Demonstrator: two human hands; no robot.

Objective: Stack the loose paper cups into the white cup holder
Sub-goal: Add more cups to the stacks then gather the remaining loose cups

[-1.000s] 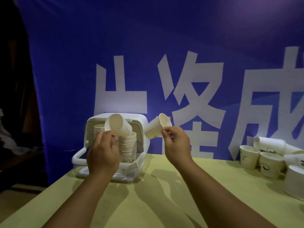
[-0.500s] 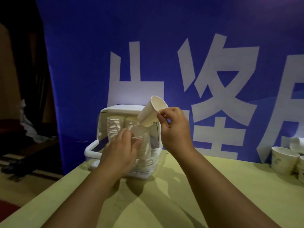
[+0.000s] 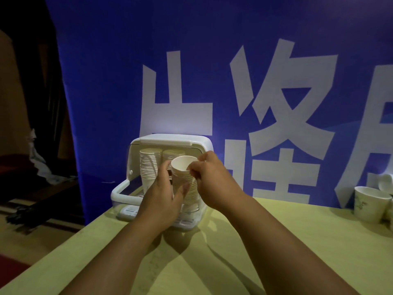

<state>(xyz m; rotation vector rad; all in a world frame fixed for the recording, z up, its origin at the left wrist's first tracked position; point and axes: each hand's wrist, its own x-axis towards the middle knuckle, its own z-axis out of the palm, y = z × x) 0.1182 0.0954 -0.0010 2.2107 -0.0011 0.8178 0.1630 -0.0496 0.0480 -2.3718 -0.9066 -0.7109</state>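
Observation:
The white cup holder stands open at the table's far left, with tall stacks of paper cups inside. My right hand pinches the rim of a paper cup sitting on top of the front stack. My left hand is beside that front stack, fingers spread around its left side and touching it. The lower part of the stack is partly hidden behind my left hand.
Loose paper cups stand at the right edge of the yellow-green table. A blue banner with large white characters hangs right behind the table. The table's left edge drops to a dark floor.
My left hand set its cup on the front stack and now steadies the stack. My right hand brought its cup down from above onto the top of that stack. The view shifted left.

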